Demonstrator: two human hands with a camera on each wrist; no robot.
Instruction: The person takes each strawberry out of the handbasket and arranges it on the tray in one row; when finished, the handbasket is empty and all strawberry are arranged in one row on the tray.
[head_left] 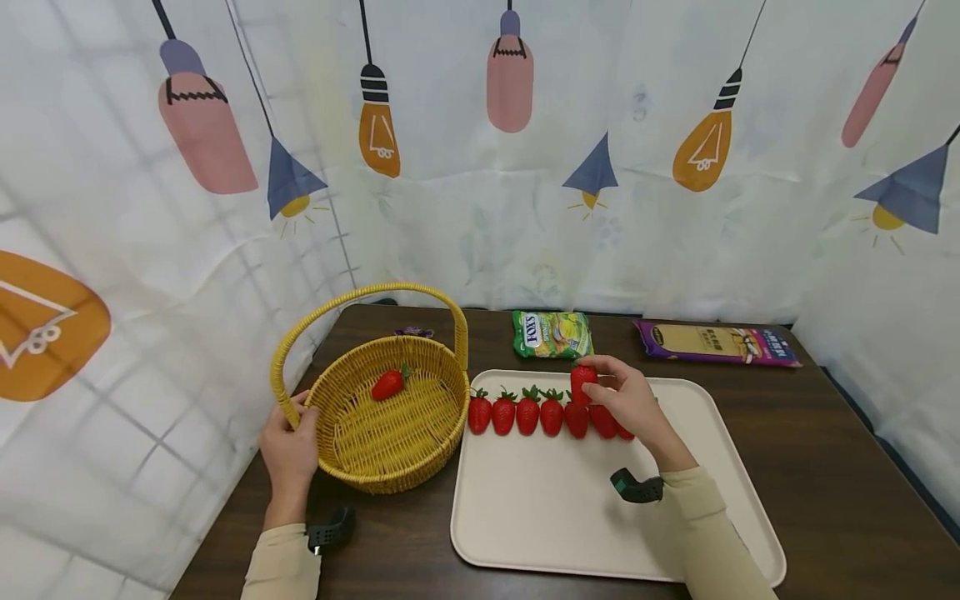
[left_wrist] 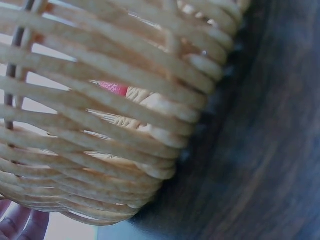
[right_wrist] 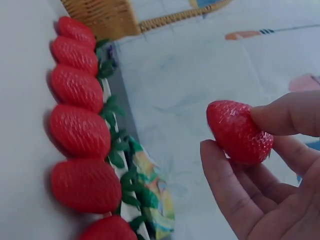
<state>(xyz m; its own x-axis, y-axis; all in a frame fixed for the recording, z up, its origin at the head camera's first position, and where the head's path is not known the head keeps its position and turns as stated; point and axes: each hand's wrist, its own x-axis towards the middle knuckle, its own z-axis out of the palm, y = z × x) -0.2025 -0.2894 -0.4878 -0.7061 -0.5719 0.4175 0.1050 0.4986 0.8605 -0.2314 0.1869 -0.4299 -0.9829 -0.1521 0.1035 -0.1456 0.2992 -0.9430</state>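
Note:
My right hand (head_left: 626,400) pinches a red strawberry (right_wrist: 237,132) between thumb and fingers, raised above a row of strawberries (head_left: 527,414) along the far side of the cream tray (head_left: 540,517). At the left, my left hand (head_left: 291,446) grips the yellow wicker basket (head_left: 390,481) by its rim, where the arched handle (head_left: 371,290) meets it. One strawberry (head_left: 387,385) with a green top lies inside the basket. Through the weave in the left wrist view, a bit of red (left_wrist: 114,88) shows, and only some fingertips (left_wrist: 27,222) appear at the corner.
Behind the tray lies a green Fox's candy bag (head_left: 552,335). A long purple packet (head_left: 716,344) is at the back right, and a small purple wrapper (head_left: 415,332) sits behind the basket. A patterned curtain (head_left: 480,208) hangs along the back and sides of the dark table (head_left: 840,467).

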